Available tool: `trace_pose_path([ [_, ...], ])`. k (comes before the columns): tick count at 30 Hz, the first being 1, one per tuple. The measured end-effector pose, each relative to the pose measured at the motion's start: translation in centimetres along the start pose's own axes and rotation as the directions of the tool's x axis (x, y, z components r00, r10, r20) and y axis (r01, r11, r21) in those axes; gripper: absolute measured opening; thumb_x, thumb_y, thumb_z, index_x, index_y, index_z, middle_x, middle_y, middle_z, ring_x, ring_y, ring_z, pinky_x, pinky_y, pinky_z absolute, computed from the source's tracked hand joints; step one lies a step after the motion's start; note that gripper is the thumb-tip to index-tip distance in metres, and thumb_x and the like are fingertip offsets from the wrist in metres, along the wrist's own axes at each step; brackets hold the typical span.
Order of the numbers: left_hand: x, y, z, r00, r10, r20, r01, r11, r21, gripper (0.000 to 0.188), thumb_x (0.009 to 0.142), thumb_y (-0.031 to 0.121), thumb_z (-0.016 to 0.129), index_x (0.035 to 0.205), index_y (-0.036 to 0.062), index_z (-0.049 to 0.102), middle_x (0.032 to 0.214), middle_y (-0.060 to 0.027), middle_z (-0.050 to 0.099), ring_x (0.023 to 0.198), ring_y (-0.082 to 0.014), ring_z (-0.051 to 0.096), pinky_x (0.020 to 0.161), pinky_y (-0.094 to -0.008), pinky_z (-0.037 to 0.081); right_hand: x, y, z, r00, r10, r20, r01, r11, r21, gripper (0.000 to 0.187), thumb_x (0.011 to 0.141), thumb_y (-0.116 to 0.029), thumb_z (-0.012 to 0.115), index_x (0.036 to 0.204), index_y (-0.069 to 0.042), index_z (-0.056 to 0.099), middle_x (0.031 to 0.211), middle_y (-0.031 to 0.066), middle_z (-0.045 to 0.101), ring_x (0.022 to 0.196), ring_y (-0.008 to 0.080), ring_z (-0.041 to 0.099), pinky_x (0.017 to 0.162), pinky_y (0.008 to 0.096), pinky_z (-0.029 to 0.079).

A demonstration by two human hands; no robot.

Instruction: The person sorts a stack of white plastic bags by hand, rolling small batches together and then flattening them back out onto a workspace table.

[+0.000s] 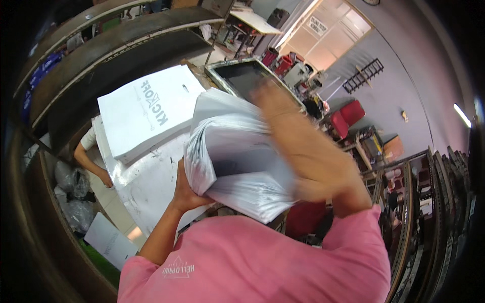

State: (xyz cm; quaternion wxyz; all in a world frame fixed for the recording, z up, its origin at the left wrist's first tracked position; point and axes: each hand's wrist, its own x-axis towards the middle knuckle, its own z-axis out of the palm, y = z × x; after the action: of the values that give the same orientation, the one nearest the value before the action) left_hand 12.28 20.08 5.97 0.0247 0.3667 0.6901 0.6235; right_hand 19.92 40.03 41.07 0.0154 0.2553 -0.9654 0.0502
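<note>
Nearby, before a pink shirt (pixel 252 252), the left hand (pixel 188 191) has its grip on the left edge of a bent white sheaf (pixel 237 151); the right hand (pixel 265 93) blurs, its grip I cannot tell. White worktop (pixel 144 187) shows leftward, bearing a white stack (pixel 136 118); beyond, a framed dark panel (pixel 240 76) and red chair (pixel 348 116).

- Holds the left hand (pixel 186 192) at eight o'clock from the centre of the view, curled in a grip and partly hidden.
- Parts the left digits (pixel 181 174), pointing some toward twelve and some toward three.
- Slants the bare left forearm (pixel 164 232) between seven and eight o'clock, directed toward one.
- Holds the right hand (pixel 266 97) near one o'clock, blurred, too smeared to tell its grip.
- Bends the right elbow (pixel 348 194) between three and four o'clock.
- Angles the bare right forearm (pixel 310 134) from there toward ten or eleven, likewise blurred.
</note>
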Motion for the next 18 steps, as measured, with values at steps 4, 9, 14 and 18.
trace_pose_path([
  [4,-0.5,-0.1,-0.1,0.999,0.012,0.039,-0.013,0.999,0.035,0.140,0.042,0.034,0.103,0.155,0.0031,0.026,0.146,-0.0183,0.043,0.138,-0.0364,0.044,0.116,-0.0480,0.036,-1.1,-0.2,0.4,0.999,0.040,0.010,-0.040,0.997,0.065,0.105,0.096,-0.065,0.054,0.161,0.008,0.015,0.165,0.0351,0.019,0.156,0.0508,0.012,0.128,0.0550,0.008],
  [9,-0.7,-0.7,-0.1,0.990,-0.106,0.096,0.099,0.992,0.076,0.140,0.041,0.035,0.103,0.155,0.0018,0.028,0.148,-0.0197,0.042,0.140,-0.0382,0.043,0.118,-0.0486,0.035,-0.6,0.2,0.7,0.999,-0.016,0.031,0.016,1.000,0.014,0.112,0.095,-0.071,0.052,0.159,0.012,0.013,0.164,0.0367,0.020,0.156,0.0496,0.014,0.128,0.0556,0.008],
  [14,0.8,-1.4,0.3,0.988,-0.124,0.094,0.123,0.992,0.019,0.137,0.045,0.036,0.105,0.154,0.0011,0.030,0.150,-0.0199,0.041,0.141,-0.0374,0.042,0.119,-0.0476,0.034,-1.0,-1.3,-2.7,0.998,0.007,-0.069,-0.013,0.996,-0.090,0.114,0.087,-0.071,0.062,0.159,0.008,0.024,0.164,0.0315,0.028,0.154,0.0413,0.026,0.123,0.0541,0.024],
  [18,0.1,-0.3,0.6,0.989,-0.129,0.074,0.130,0.992,-0.004,0.131,0.050,0.037,0.105,0.152,0.0010,0.031,0.146,-0.0190,0.044,0.137,-0.0365,0.046,0.116,-0.0467,0.036,-3.8,0.7,-0.7,0.997,0.077,0.005,-0.076,0.996,-0.046,0.107,0.082,-0.062,0.070,0.154,0.007,0.032,0.160,0.0294,0.034,0.151,0.0407,0.032,0.122,0.0521,0.027],
])
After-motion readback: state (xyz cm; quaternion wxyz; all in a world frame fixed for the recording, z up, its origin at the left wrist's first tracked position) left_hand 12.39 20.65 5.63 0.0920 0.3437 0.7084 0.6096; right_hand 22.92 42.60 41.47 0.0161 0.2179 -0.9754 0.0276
